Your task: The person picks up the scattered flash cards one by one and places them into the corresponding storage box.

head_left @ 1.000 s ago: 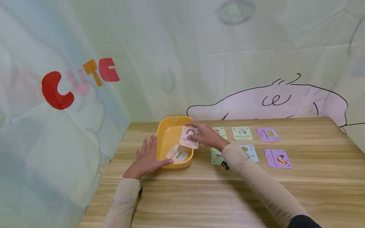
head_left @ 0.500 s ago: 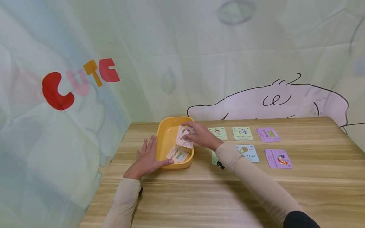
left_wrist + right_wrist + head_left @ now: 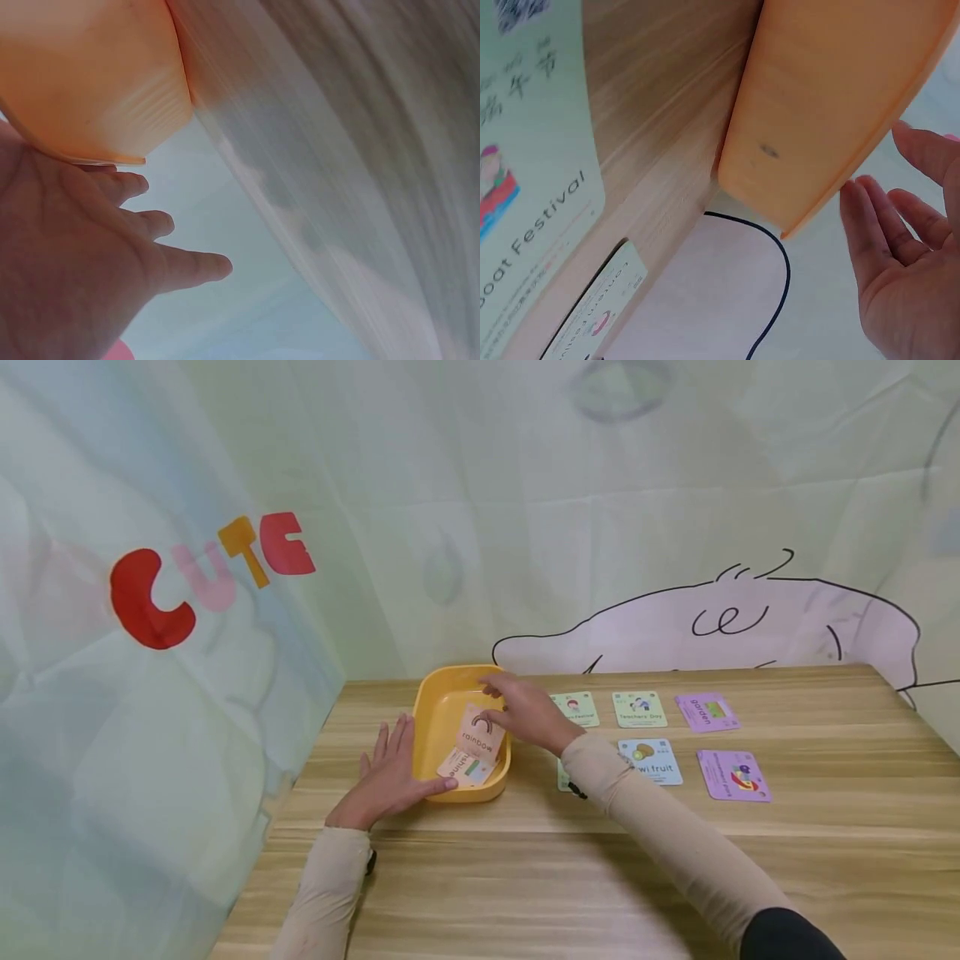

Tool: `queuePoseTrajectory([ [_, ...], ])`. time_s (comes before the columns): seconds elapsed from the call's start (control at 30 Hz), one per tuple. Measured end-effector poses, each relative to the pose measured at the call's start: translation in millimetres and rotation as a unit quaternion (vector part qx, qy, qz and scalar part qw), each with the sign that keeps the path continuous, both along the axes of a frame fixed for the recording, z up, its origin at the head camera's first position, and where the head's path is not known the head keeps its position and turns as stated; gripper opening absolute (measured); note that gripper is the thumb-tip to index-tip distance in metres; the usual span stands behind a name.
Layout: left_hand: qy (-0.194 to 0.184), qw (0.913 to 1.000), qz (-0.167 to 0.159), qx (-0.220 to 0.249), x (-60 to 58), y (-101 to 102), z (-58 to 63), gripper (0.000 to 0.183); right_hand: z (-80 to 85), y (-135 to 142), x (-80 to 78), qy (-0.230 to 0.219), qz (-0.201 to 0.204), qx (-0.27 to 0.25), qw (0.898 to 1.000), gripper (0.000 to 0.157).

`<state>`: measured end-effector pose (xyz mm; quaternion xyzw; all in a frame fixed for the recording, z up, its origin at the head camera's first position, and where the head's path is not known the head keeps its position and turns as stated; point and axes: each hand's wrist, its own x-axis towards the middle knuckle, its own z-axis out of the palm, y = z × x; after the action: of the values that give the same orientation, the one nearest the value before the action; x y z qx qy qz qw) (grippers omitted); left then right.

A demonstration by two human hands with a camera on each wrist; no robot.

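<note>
On our wooden table (image 3: 570, 885), two overlapping cards (image 3: 480, 744) sit in one yellow tray (image 3: 441, 722). Our spread left hand (image 3: 386, 782) touches its left side; our loosely parted right hand (image 3: 531, 714) hangs over its right rim. Six cards (image 3: 639, 710) lie right of it.

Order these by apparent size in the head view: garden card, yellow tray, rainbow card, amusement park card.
1. Yellow tray
2. Amusement park card
3. Garden card and rainbow card look too alike to rank.
</note>
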<state>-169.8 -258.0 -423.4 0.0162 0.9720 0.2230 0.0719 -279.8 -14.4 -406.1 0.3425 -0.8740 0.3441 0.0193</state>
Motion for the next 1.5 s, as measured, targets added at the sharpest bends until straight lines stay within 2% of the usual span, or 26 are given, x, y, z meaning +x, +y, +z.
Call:
queuePoseTrajectory([
  [0.1,-0.002,1.0000,0.001,-0.004,-0.8,0,0.6,0.129,1.8,5,0.9,0.023,-0.014,0.016,1.000,0.052],
  [0.43,-0.005,0.9999,0.005,-0.011,-1.7,1,-1.8,0.131,1.7,25,1.0,-0.002,-0.013,-0.019,1.000,0.042],
  [0.7,-0.005,1.0000,0.006,-0.002,-0.6,2,-0.3,0.131,12.1,50,4.3,-0.046,-0.070,-0.038,0.996,0.033],
  [0.93,-0.006,0.9999,0.008,-0.008,-0.3,0,-0.2,0.132,18.6,73,8.5,-0.094,-0.087,-0.094,0.987,0.028],
  [1.1,-0.009,0.9999,0.008,-0.005,-0.2,0,-1.0,0.132,23.3,89,14.5,-0.129,-0.087,-0.112,0.982,0.033],
  [1.5,-0.003,1.0000,0.004,-0.005,-1.5,1,-0.6,0.131,32.4,129,27.4,-0.125,-0.059,-0.065,0.988,0.061],
])
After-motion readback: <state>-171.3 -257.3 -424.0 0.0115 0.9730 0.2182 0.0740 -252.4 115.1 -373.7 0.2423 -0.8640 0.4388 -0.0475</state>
